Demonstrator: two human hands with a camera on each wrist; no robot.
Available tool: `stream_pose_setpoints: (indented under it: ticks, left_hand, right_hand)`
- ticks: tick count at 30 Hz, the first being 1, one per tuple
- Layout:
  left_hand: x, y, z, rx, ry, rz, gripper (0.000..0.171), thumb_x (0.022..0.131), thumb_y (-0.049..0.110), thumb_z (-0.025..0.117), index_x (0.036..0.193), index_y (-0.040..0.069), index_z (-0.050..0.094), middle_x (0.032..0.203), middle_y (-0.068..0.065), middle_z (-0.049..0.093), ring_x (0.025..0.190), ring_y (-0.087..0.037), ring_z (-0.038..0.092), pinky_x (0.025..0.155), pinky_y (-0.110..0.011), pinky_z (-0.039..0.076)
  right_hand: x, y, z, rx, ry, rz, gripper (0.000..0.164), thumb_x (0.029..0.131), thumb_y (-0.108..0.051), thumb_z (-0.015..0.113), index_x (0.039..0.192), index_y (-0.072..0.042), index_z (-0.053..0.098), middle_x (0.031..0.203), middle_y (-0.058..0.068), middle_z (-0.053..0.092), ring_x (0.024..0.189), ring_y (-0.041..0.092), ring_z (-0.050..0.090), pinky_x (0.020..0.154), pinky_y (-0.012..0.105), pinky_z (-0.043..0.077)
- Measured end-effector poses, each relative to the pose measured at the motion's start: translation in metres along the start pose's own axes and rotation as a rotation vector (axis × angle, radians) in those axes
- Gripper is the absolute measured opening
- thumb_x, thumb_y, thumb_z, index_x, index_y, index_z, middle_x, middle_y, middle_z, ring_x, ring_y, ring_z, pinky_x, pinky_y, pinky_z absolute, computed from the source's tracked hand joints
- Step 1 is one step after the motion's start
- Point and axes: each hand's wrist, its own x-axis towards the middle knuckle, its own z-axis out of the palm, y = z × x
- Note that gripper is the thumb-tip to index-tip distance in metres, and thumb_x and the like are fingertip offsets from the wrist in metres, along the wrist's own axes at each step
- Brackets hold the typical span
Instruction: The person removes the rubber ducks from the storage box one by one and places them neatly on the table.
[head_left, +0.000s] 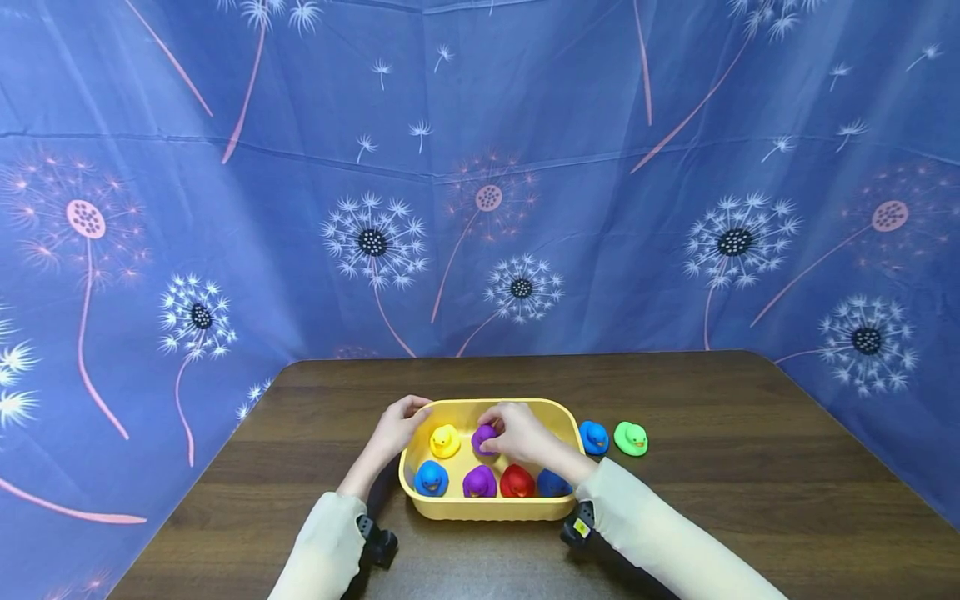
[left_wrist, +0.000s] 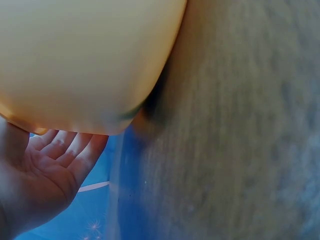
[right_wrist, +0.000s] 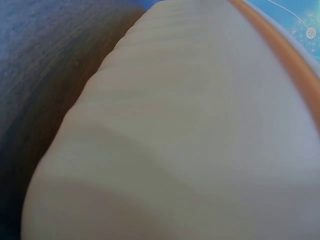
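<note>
A yellow plastic bin stands on the table with several rubber ducks in it. My left hand holds the bin's left end at the rim; in the left wrist view that hand is against the bin wall, its thumb tip hidden. Inside the bin, my right hand pinches a purple rubber duck near the back. Around it are a yellow duck, a blue duck, another purple duck, a red duck and a dark blue duck. The right wrist view shows only bin wall up close.
Right of the bin, on the brown wooden table, a blue duck stands beside a green duck. A blue curtain with dandelion prints hangs behind the table and along its sides.
</note>
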Motion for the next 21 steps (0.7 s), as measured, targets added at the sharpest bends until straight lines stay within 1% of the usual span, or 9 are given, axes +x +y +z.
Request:
stream_pose_setpoints:
  ticks: [10, 15, 18, 21]
  left_hand:
    - [-0.001, 0.0, 0.001, 0.006, 0.019, 0.018, 0.021, 0.093, 0.015, 0.057, 0.109, 0.003, 0.064, 0.102, -0.013, 0.067, 0.096, -0.026, 0.062, 0.086, -0.041, 0.049]
    - [0.0, -0.001, 0.001, 0.007, 0.019, 0.016, 0.021, 0.093, 0.015, 0.057, 0.109, 0.003, 0.064, 0.101, -0.013, 0.068, 0.094, -0.025, 0.062, 0.085, -0.04, 0.049]
    - [0.0, -0.001, 0.0, 0.004, 0.014, 0.005, 0.022, 0.093, 0.016, 0.056, 0.109, 0.003, 0.064, 0.099, -0.012, 0.068, 0.092, -0.023, 0.061, 0.083, -0.038, 0.049]
    - [0.0, 0.001, 0.0, -0.001, 0.009, -0.001, 0.022, 0.094, 0.017, 0.056, 0.11, 0.003, 0.064, 0.098, -0.012, 0.067, 0.09, -0.022, 0.061, 0.08, -0.036, 0.049]
  right_hand:
    - [-0.006, 0.005, -0.008, 0.012, 0.024, -0.059, 0.027, 0.072, -0.007, 0.077, 0.096, 0.0, 0.069, 0.084, 0.007, 0.067, 0.072, 0.014, 0.059, 0.064, 0.02, 0.047]
    - [-0.01, 0.002, -0.016, -0.019, 0.041, -0.051, 0.026, 0.073, -0.011, 0.078, 0.096, -0.003, 0.07, 0.084, 0.004, 0.067, 0.073, 0.014, 0.058, 0.066, 0.021, 0.047]
    - [-0.014, 0.0, -0.018, -0.04, 0.055, -0.053, 0.026, 0.073, -0.011, 0.078, 0.097, -0.005, 0.07, 0.086, 0.003, 0.067, 0.074, 0.013, 0.059, 0.068, 0.024, 0.049]
    - [-0.018, -0.002, -0.021, -0.044, 0.077, -0.063, 0.028, 0.073, -0.012, 0.078, 0.099, -0.004, 0.07, 0.087, 0.004, 0.066, 0.076, 0.016, 0.06, 0.072, 0.031, 0.052]
